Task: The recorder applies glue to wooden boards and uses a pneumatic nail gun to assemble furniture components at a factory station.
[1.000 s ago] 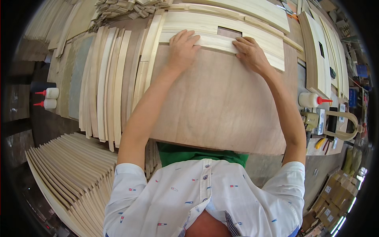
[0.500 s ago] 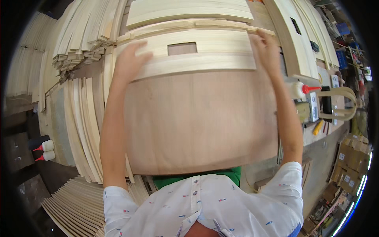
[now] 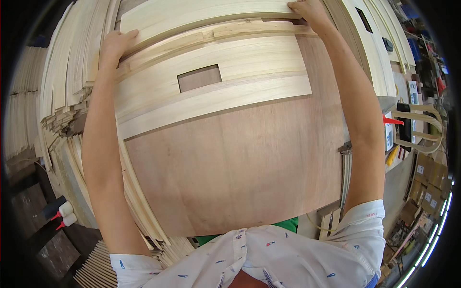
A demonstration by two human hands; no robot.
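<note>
Both arms reach far out over a brown plywood panel. At the far side lies a pale wooden board, spanning between my hands. My left hand is closed on its left end, thumb on the near corner. Around the right end, the fingers of my right hand are closed, partly cut off by the picture's top edge. Nearer me, a narrow wooden strip runs alongside that board. Closer still lies a wider pale board with a rectangular cut-out, untouched by either hand.
Stacks of thin wooden slats stand at the left. On the right are another board with a slot, a red-tipped glue bottle and curved wooden pieces. White glue bottles lie at the lower left, cardboard boxes far right.
My hands have moved away from beside the cut-out board and strip to the ends of the far board, which they now hold. The view has shifted and tilted.
</note>
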